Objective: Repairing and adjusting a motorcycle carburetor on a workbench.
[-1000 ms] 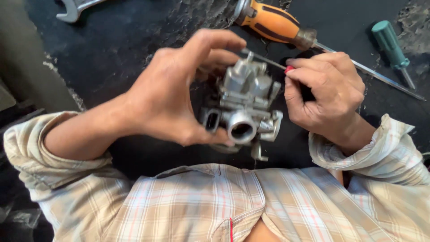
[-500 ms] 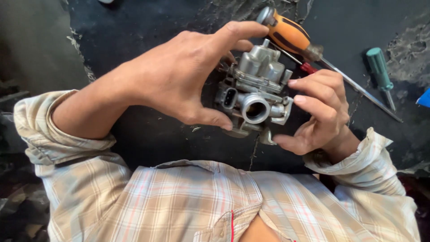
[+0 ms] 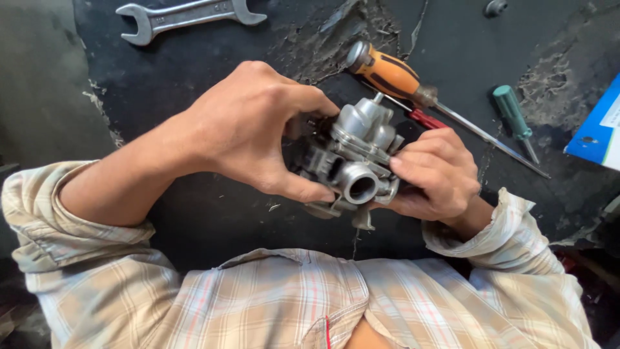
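Hands cradle a silver cast-metal carburettor (image 3: pixel 352 161) above the dark counter (image 3: pixel 213 71): left hand (image 3: pixel 252 129) clasped around its nine o'clock side, right hand (image 3: pixel 433 174) closed at three o'clock, pinching a thin red-handled tool (image 3: pixel 426 119). Carburettor looks assembled; orange-handled screwdriver (image 3: pixel 394 76) lies untouched at twelve.

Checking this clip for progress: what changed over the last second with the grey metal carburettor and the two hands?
The right hand shifted from pinching a thin red-tipped tool at the grey metal carburettor's top to gripping its right side. The left hand kept its hold throughout. The orange-handled screwdriver, green-handled screwdriver and steel open-ended spanner lie untouched on the dark worktop.
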